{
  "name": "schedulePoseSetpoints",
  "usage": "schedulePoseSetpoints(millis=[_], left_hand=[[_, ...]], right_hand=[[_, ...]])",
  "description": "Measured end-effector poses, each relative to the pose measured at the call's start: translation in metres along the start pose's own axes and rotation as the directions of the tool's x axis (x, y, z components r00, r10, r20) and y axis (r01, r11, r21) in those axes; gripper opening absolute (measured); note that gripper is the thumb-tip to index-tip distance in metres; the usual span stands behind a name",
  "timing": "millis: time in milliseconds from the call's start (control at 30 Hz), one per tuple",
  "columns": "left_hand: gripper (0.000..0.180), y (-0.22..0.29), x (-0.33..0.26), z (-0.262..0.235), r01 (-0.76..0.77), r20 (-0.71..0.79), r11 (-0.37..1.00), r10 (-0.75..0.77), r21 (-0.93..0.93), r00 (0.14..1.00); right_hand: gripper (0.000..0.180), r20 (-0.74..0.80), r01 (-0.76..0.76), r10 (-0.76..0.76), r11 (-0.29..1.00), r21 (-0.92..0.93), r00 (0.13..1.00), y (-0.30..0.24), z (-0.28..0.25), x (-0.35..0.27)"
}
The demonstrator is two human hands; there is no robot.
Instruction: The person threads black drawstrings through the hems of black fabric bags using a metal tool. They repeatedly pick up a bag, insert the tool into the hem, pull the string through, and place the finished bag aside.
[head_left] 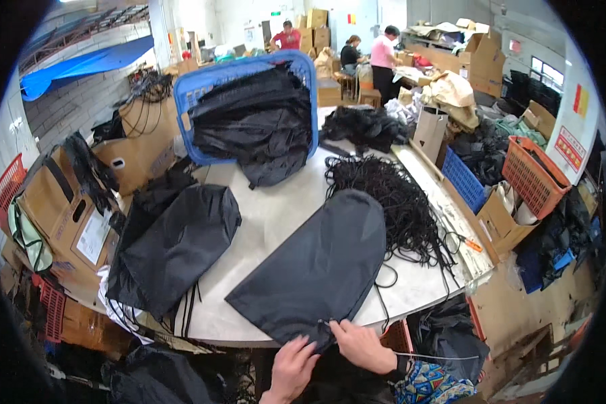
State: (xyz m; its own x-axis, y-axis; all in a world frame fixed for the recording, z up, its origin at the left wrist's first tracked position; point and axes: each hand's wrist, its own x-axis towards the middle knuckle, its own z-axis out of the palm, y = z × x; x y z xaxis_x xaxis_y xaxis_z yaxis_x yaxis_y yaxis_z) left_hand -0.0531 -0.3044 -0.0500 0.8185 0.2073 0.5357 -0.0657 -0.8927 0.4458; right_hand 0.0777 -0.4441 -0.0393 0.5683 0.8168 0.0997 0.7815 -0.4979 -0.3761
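A blue tarp (87,69) is noted at the upper left of the frame. At the left, a carton (64,215) is seen beside a red crate (3,188). At top centre, a person in red (287,39) is observed near stacked boxes (318,27). At the right, a blue crate (463,180), an orange crate (535,178) and a red-and-white sign (570,148) are recorded.

Bright, diffuse light whitens the tabletop (266,229); edges bow (corners fall black).
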Motion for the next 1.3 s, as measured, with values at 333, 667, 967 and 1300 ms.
schedulePoseSetpoints(millis=[333, 667, 967, 1300], left_hand=[[0.023, 0.005, -0.011, 0.008, 0.587, 0.184, 0.603, -0.596, -0.541, 0.782], [0.013, 0.002, -0.017, 0.022, 0.527, 0.226, 0.132, -0.796, -0.840, 0.561], [0.026, 0.009, 0.013, 0.010, 0.305, -0.095, 0.948, -0.314, -0.093, 0.945], [0.035, 0.009, 0.020, 0.016, 0.701, 0.542, 0.161, -0.525, -0.694, 0.657]], right_hand=[[0.028, -0.099, 0.058, -0.064, 0.996, -0.066, 0.993, -0.005, 0.008, 0.008], [0.040, -0.103, 0.023, -0.030, 0.997, -0.071, 0.994, -0.008, 0.012, 0.011], [0.015, -0.477, 0.083, 0.103, 0.931, 0.355, 0.873, -0.002, 0.014, 0.010], [0.025, -0.111, -0.190, 0.396, 0.644, 0.741, 0.911, -0.023, 0.020, -0.030]])
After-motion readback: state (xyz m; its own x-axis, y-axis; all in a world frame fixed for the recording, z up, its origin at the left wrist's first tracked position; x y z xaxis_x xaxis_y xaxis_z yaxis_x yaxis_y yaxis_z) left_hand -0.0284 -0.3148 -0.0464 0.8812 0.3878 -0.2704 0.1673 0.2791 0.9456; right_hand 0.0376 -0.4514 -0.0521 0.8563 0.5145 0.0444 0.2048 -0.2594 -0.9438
